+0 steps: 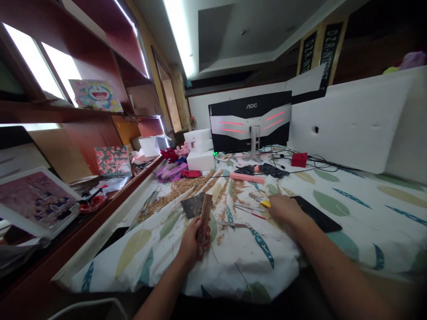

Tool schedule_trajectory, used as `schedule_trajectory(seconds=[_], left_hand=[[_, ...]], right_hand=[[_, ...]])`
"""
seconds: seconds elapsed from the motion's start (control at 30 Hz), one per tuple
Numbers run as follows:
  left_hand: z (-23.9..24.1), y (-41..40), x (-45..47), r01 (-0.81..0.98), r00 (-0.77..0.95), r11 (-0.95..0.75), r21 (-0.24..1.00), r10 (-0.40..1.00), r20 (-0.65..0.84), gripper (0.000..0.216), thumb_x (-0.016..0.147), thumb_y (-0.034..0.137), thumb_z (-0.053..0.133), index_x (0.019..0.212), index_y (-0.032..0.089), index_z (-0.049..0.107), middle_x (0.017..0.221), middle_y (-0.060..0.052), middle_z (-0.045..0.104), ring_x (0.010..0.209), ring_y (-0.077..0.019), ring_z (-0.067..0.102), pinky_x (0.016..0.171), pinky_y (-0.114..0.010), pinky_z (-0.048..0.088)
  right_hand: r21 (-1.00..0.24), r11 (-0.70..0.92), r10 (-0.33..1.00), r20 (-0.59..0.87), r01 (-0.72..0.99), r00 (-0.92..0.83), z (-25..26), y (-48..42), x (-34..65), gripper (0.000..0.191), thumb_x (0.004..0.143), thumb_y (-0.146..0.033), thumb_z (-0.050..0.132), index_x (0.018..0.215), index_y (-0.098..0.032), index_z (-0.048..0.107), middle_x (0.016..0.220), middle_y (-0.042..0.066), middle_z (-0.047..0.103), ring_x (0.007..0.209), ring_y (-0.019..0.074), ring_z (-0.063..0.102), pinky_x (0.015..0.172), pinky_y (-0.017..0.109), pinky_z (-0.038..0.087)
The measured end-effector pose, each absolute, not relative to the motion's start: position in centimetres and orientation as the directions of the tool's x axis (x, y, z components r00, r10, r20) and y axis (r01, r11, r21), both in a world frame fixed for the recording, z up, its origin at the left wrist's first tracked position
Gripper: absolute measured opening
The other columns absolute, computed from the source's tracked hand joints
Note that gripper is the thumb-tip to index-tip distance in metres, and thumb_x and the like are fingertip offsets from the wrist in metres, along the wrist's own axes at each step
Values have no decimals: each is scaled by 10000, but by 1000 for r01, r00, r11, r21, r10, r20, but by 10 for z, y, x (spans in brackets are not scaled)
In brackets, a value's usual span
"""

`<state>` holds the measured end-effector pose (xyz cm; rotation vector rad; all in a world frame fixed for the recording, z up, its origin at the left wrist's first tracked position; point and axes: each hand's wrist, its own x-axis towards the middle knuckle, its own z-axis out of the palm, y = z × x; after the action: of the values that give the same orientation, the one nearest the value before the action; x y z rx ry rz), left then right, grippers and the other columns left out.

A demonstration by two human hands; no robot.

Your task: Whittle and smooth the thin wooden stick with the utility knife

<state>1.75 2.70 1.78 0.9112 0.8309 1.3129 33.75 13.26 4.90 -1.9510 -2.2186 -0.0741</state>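
Observation:
My left hand (191, 242) is closed round a narrow brown piece of wood (204, 222), held upright over the leaf-patterned cloth (233, 262). A dark grey sheet (192, 205), like sandpaper, lies just behind it. My right hand (283, 211) reaches out over the cloth with its fingers on a small yellow-handled tool (265, 203); motion smears the fingers. Thin red and dark sticks (248, 211) lie beside that hand. Wood shavings (180, 189) are strewn across the cloth beyond both hands.
A black pad (316, 215) lies right of my right hand. A pink bar (247, 178), a red box (299, 159), cables and an AOC monitor (250, 120) stand farther back. White foam blocks (200, 149) sit at back left. Shelves with pictures (36, 200) run along the left.

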Motion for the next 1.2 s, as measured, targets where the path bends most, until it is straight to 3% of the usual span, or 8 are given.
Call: schedule_trajectory(seconds=[0.1,0.23,0.4,0.57,0.77,1.03,1.1,1.2], left_hand=[[17,26,17,-411,89,27,911,996,10,346,865,514,558,1018,204,552,644,36,526,435,-83,403,374,-192,297],[14,27,17,-390,95,9,921,995,31,308,831,414,629,1037,197,557,646,51,498,455,-81,413,384,-186,318],[14,27,15,-378,87,-4,926,995,39,345,769,331,626,1085,220,542,677,65,459,428,-80,406,322,-176,239],[15,27,14,-369,150,26,929,988,32,314,830,443,531,1025,199,559,684,45,484,419,-72,385,340,-175,217],[9,29,16,-333,131,-22,943,989,69,226,854,410,528,972,218,548,513,90,416,334,-69,278,337,-187,215],[10,29,14,-297,157,-18,955,985,68,230,849,429,541,932,215,549,513,92,403,347,-66,247,344,-191,208],[10,27,13,-306,150,-24,952,986,74,235,844,448,520,898,219,537,496,97,375,346,-66,222,340,-191,194],[11,24,14,-322,124,-38,946,989,82,224,832,441,508,877,222,520,484,101,354,344,-67,225,343,-186,195]], right_hand=[[-119,111,987,125,987,-96,49,136,347,120,803,-184,622,792,-130,728,816,193,702,710,269,667,629,343,435],[-165,155,966,232,974,-114,66,129,327,248,867,-234,533,1020,-107,681,1005,200,691,846,264,660,688,329,434],[-338,535,806,478,774,-349,83,85,271,366,959,-365,495,1260,-164,549,1155,124,655,972,232,628,805,312,450],[-217,740,633,547,637,-549,78,53,236,391,996,-440,472,1294,-205,565,1113,101,650,969,227,615,818,322,464],[-118,729,618,537,674,-574,80,61,246,377,1007,-412,471,1300,-213,598,1008,95,663,924,222,607,797,325,442],[16,741,531,596,671,-602,81,81,258,405,995,-418,498,1344,-243,604,976,95,672,886,230,582,805,353,410],[-11,627,598,647,779,-473,83,94,279,438,1006,-420,455,1365,-210,591,1024,125,677,907,252,590,825,373,421],[-228,335,679,731,914,-67,93,113,330,508,1010,-428,394,1402,-143,546,1145,178,661,985,290,604,848,392,451]])
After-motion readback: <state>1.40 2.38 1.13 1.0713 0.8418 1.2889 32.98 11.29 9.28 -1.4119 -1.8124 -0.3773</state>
